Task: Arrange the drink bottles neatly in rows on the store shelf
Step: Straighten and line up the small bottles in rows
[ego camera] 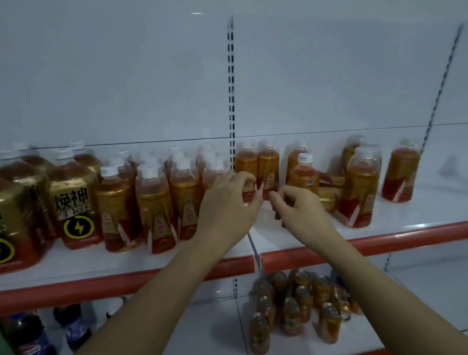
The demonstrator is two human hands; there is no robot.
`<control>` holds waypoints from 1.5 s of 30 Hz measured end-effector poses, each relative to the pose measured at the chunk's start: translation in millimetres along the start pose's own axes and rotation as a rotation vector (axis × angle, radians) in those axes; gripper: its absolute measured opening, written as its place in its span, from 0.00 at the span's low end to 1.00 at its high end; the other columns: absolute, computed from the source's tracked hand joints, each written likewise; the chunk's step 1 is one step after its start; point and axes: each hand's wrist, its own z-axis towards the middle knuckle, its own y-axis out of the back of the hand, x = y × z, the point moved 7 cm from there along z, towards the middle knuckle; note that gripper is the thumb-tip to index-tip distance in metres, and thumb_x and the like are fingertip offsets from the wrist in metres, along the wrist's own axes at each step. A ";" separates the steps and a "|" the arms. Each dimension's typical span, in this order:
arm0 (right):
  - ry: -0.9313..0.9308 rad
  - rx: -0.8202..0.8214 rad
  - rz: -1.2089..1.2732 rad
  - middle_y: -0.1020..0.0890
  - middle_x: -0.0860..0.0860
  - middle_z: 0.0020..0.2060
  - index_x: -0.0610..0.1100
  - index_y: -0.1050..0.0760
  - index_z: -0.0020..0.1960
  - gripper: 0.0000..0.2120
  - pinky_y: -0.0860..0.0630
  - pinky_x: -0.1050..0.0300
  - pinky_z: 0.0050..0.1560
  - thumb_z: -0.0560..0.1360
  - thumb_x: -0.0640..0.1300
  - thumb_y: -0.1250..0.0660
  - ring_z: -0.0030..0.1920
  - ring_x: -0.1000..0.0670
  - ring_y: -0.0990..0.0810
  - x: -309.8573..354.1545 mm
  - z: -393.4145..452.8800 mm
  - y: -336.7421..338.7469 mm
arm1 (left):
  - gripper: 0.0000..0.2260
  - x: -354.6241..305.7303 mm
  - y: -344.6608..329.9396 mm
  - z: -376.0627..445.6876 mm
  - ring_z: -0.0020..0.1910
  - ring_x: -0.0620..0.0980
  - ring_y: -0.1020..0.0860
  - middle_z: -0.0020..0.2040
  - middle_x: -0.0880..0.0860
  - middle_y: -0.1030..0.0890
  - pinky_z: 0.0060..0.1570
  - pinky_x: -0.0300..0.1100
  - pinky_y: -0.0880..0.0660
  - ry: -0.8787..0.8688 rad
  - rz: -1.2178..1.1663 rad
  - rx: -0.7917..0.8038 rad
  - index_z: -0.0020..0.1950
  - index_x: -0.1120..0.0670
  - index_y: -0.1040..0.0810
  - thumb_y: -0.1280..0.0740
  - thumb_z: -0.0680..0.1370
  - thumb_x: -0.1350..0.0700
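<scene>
— Hands first: what are they doing?
— Left hand (227, 204) reaches to two small bottles (258, 172) at the back of the shelf (378, 241), fingers curled; whether it grips one I cannot tell. Right hand (296, 208) hangs just beside, loosely curled, holding nothing.
— And the rest?
— Neat rows (154, 203) stand to the left by big bottles (73, 200); scattered bottles (361, 187) stand right, one lying down.
</scene>
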 end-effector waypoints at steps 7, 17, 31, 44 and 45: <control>0.052 0.080 -0.088 0.22 0.49 0.29 0.45 0.26 0.35 0.18 0.21 0.45 0.38 0.82 0.50 0.37 0.31 0.48 0.22 -38.6 -12.2 65.4 | 0.11 -53.3 -44.9 -4.4 0.56 0.46 0.27 0.54 0.44 0.21 0.53 0.42 0.28 0.132 0.014 0.027 0.59 0.48 0.22 0.37 0.80 0.47; 0.036 0.244 0.045 0.18 0.43 0.37 0.41 0.22 0.43 0.15 0.18 0.47 0.42 0.83 0.49 0.37 0.37 0.43 0.18 -73.8 -11.1 105.3 | 0.06 -84.0 -75.0 -27.0 0.52 0.46 0.24 0.50 0.44 0.21 0.54 0.45 0.25 0.327 -0.081 0.054 0.55 0.49 0.21 0.35 0.80 0.50; 0.191 0.251 0.099 0.18 0.48 0.43 0.43 0.24 0.51 0.04 0.16 0.43 0.47 0.79 0.43 0.36 0.45 0.43 0.16 14.5 180.0 71.8 | 0.10 -13.9 -32.0 151.6 0.47 0.47 0.22 0.49 0.47 0.20 0.52 0.45 0.24 0.227 0.079 0.133 0.58 0.49 0.23 0.30 0.77 0.52; -0.073 0.802 -0.413 0.15 0.39 0.56 0.34 0.20 0.60 0.18 0.20 0.37 0.60 0.71 0.40 0.27 0.58 0.40 0.16 -42.3 277.6 -35.2 | 0.29 82.6 -116.0 242.8 0.56 0.48 0.27 0.66 0.51 0.27 0.54 0.41 0.29 0.015 0.360 0.676 0.74 0.52 0.33 0.27 0.75 0.52; -0.050 0.797 -0.457 0.15 0.39 0.56 0.35 0.19 0.60 0.19 0.21 0.35 0.60 0.71 0.42 0.27 0.58 0.39 0.16 -42.1 278.9 -38.0 | 0.31 82.5 -121.7 244.6 0.57 0.49 0.26 0.63 0.50 0.26 0.55 0.42 0.28 -0.002 0.368 0.691 0.73 0.53 0.31 0.25 0.73 0.50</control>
